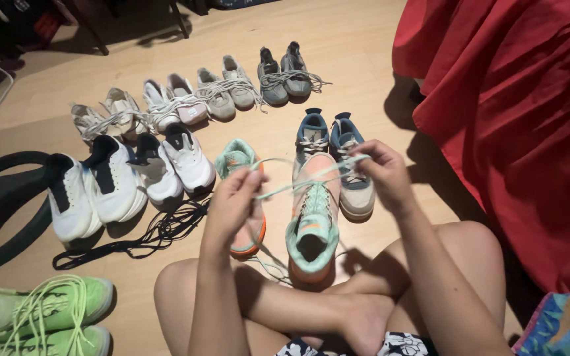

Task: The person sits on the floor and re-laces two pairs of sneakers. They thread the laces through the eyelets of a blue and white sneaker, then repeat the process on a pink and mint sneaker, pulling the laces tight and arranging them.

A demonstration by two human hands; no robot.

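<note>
- Near the crossed bare legs, the left hand (232,198) and right hand (382,173) each pinch an end of a pale mint shoelace (305,178) stretched between them.
- Below the lace stands a mint-and-peach sneaker (313,224) on the wooden floor (351,39); its twin (235,161) is mostly hidden behind the left hand.
- Left of these, black laces (159,234) lie loose beside white sneakers (110,184).
- Lime green sneakers (34,313) are cut off at the near-left edge.
- Red cloth (516,118) fills the right.

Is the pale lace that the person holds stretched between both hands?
Yes: the pale lace runs taut from the left hand to the right hand, above the mint and orange shoe.
</note>
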